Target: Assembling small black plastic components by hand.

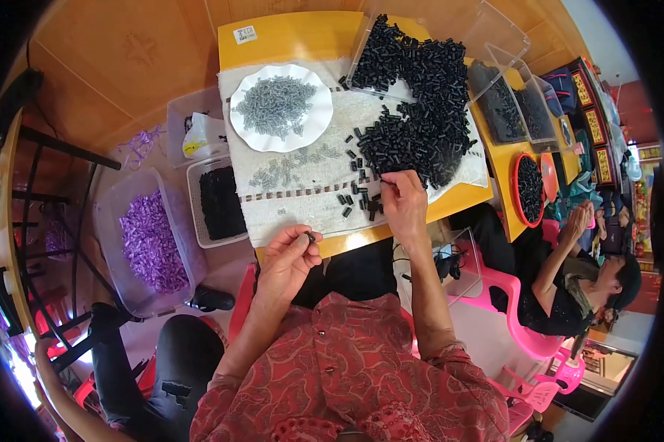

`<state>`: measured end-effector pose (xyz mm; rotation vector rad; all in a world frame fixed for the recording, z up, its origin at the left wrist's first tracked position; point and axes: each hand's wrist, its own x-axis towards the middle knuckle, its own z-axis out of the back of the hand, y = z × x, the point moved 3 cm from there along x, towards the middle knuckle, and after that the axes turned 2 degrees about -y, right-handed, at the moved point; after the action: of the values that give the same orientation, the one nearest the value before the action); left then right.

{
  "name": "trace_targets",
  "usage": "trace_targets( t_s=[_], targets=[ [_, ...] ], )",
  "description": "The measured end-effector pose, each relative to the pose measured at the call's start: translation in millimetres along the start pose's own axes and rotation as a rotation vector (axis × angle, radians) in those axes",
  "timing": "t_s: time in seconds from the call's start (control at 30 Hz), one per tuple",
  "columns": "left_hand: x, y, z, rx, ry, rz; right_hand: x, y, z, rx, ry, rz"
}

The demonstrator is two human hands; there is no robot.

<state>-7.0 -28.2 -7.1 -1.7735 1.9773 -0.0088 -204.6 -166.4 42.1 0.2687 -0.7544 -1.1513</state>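
Left hand (286,259) grip pinches small black piece (311,237); right hand (403,200) fingers touch black pieces (420,118).

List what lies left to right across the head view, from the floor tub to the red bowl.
Clear tub of purple pieces → white basket of black pieces → white plate of grey screws → left hand → right hand → heap of black pieces → red bowl.

Bare towel (302,210) between white plate (281,107) and black pile (420,132), unobstructed
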Motion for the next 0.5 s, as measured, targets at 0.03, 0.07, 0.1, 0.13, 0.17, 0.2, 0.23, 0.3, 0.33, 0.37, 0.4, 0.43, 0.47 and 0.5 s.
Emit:
trace_targets(
  t_s=[0.03, 0.07, 0.1, 0.13, 0.17, 0.2, 0.23, 0.3, 0.33, 0.37, 0.4, 0.43, 0.47, 0.5],
  targets=[
    [0.0, 0.1, 0.1, -0.001, -0.001, 0.000, -1.7, -0.1, -0.7, 0.012, 0.013, -0.008],
    [0.0, 0.2, 0.2, -0.002, -0.001, -0.001, -2.9, 0.1, -1.1, 0.024, 0.026, -0.016],
    [-0.2, 0.1, 0.5, -0.003, -0.001, -0.002, -3.6, 1.4, -1.0, 0.024, 0.026, -0.015],
    [-0.2, 0.0, 1.0, -0.003, 0.000, 0.001, -3.9, 2.4, -1.2, 0.037, 0.041, -0.038],
    [-0.2, 0.0, 1.3, -0.003, 0.002, 0.003, -3.9, 2.7, -1.7, 0.051, 0.056, -0.061],
    [-0.2, 0.1, 1.3, -0.003, 0.002, 0.001, -3.6, 3.0, -1.8, 0.051, 0.056, -0.059],
    [-0.3, 0.3, 1.2, -0.005, 0.004, 0.003, -3.4, 3.2, -1.8, 0.046, 0.061, -0.056],
    [-0.4, 0.6, 1.6, -0.009, 0.008, 0.003, -2.6, 3.5, -2.7, 0.041, 0.066, -0.051],
    [0.0, 1.0, 2.4, -0.007, 0.008, 0.007, -1.7, 3.7, -3.1, 0.027, 0.049, -0.026],
    [0.2, 1.1, 2.9, -0.006, 0.008, 0.010, -0.5, 4.4, -3.5, 0.012, 0.032, 0.000],
    [0.0, 1.0, 3.1, -0.007, 0.009, 0.009, 0.9, 5.4, -4.1, 0.012, 0.032, 0.002],
    [-0.3, 0.8, 3.2, -0.001, 0.011, 0.009, 2.9, 8.4, -3.4, -0.035, -0.005, 0.050],
    [-0.2, 0.7, 3.1, 0.004, 0.013, 0.010, 5.0, 11.5, -2.8, -0.081, -0.042, 0.098],
    [0.2, 0.7, 3.0, 0.003, 0.014, 0.009, 7.8, 13.9, -2.8, -0.083, -0.042, 0.099]
  ],
)
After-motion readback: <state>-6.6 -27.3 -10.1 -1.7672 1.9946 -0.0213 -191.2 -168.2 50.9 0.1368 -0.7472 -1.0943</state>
